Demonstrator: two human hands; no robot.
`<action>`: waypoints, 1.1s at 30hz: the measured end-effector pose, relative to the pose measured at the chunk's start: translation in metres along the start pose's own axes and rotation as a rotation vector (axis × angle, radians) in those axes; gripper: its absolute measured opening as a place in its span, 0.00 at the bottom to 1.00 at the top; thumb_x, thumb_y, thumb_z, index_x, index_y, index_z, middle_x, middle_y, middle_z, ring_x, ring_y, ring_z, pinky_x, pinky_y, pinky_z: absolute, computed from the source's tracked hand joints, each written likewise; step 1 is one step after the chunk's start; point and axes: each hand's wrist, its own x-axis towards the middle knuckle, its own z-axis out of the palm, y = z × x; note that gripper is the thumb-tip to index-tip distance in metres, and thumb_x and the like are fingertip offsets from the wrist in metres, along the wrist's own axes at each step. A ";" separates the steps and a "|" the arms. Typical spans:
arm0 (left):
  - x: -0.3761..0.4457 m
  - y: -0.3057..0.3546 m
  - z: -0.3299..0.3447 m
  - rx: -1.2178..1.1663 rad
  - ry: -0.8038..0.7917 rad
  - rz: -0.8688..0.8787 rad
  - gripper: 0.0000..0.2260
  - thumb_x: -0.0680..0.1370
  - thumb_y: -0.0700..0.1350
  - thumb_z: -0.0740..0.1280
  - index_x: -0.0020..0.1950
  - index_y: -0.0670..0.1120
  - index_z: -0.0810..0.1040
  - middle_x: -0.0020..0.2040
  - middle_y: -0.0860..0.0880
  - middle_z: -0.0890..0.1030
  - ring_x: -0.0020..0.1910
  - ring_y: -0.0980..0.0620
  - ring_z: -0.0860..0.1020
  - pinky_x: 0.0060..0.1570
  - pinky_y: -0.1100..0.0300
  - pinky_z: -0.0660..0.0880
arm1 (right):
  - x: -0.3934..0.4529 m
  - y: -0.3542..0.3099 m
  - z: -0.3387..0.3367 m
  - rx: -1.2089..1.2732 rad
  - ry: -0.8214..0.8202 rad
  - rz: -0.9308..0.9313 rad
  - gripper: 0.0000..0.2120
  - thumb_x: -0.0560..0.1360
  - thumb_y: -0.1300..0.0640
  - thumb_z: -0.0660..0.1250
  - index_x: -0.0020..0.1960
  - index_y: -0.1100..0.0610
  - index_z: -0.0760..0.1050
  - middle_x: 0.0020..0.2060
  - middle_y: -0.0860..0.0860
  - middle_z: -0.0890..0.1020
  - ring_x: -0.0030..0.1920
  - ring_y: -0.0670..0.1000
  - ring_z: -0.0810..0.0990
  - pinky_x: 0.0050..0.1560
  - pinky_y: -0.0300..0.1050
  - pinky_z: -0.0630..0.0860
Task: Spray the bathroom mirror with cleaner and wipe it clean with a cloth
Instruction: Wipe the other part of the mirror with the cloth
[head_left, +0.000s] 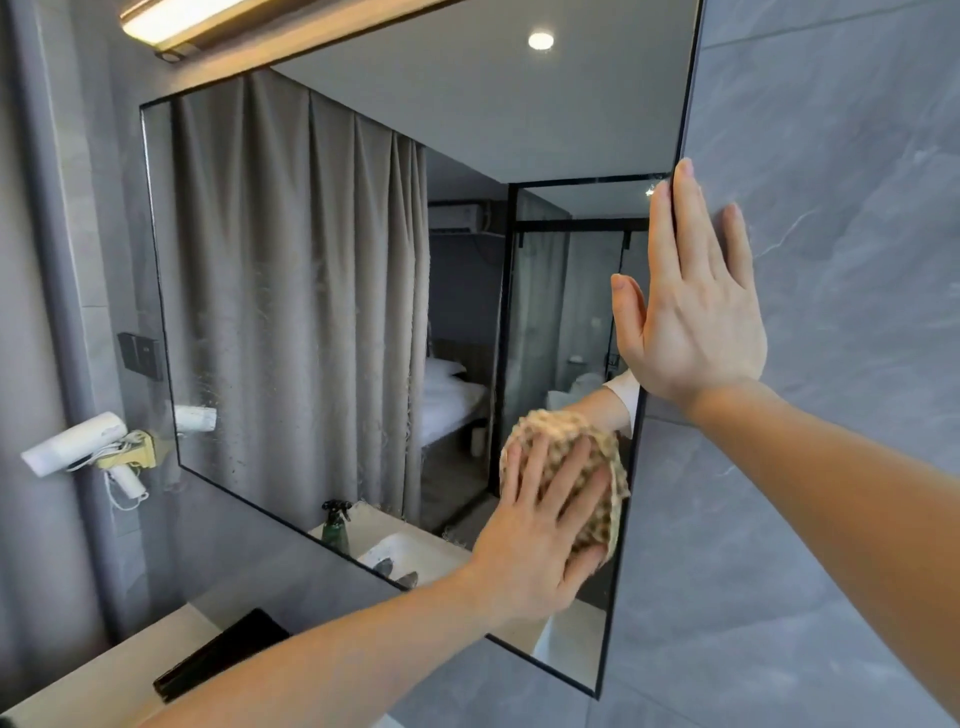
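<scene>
The big black-framed bathroom mirror (337, 312) fills the middle of the view, with faint droplets and streaks on its left and lower glass. My left hand (540, 525) presses a beige waffle-textured cloth (597, 467) flat against the mirror's lower right corner, fingers spread over it. My right hand (691, 306) lies flat with straight fingers on the mirror's right edge and the grey wall tile beside it. A dark green spray bottle (336, 525) shows only as a reflection, low in the glass beside the reflected sink.
A white hair dryer (78, 441) hangs in a holder on the left wall, below a dark switch panel (140, 354). A black flat object (218, 654) lies on the light counter (104, 670) under the mirror. Grey tile wall (831, 208) runs along the right.
</scene>
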 end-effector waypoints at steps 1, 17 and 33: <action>-0.028 0.010 0.016 0.033 -0.024 0.049 0.39 0.82 0.64 0.59 0.87 0.48 0.50 0.87 0.43 0.42 0.83 0.29 0.47 0.80 0.31 0.37 | 0.000 0.000 0.000 0.002 0.000 0.002 0.34 0.87 0.50 0.55 0.85 0.66 0.48 0.86 0.62 0.50 0.86 0.57 0.52 0.85 0.62 0.49; -0.114 -0.043 0.051 0.133 -0.237 0.089 0.36 0.78 0.66 0.64 0.81 0.49 0.67 0.81 0.45 0.68 0.80 0.36 0.61 0.82 0.36 0.43 | 0.000 0.000 0.000 0.004 0.014 0.002 0.34 0.86 0.50 0.56 0.85 0.65 0.50 0.86 0.62 0.50 0.86 0.57 0.53 0.85 0.61 0.49; 0.067 -0.210 -0.046 -0.220 0.032 -0.860 0.36 0.83 0.59 0.43 0.83 0.42 0.32 0.84 0.43 0.32 0.85 0.39 0.35 0.83 0.43 0.37 | 0.002 0.000 0.001 -0.006 0.023 0.004 0.34 0.86 0.51 0.58 0.85 0.66 0.51 0.85 0.63 0.51 0.85 0.59 0.55 0.85 0.62 0.50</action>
